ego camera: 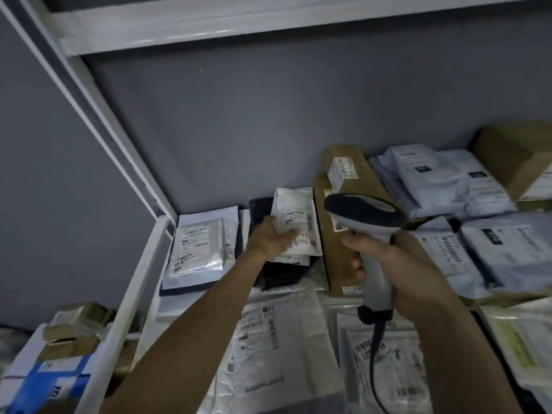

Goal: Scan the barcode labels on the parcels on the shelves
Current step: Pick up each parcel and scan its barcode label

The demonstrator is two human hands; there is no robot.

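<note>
Right hand (397, 264) clenched around the light-grey plastic handle of a handheld barcode scanner (369, 234), index finger curled at the front of the handle under the dark, rounded scanner head. Scanner head up and pointing toward the back-left of the shelf; dark coiled cable (375, 354) hanging from the base of the handle down over the parcels in front.

Left hand (268, 239) reaching forward, fingers fairly straight and pressing on a small white paper parcel with a printed barcode label (294, 222). Under it, a second white labelled parcel (291, 258), both on top of a black plastic mailer bag (280, 273).

Just left of that stack, a clear-fronted white plastic pouch with a barcode label (200, 249), flat on the white metal shelf (155, 249), near the corner upright. Just right of the stack, a long brown cardboard box (343, 222) with a white label, partly hidden by the scanner. Further right, several pale blue-grey plastic mailer bags (448, 180) piled up, and another brown cardboard box (513, 156) at the far right, blurred.

Nearest the camera, large white plastic mailers with printed labels (277, 339) flat on the shelf beneath both forearms. Beyond the shelf's left edge, lower down, a blue-and-white box (50, 380) and small brown taped boxes (77, 321).
</note>
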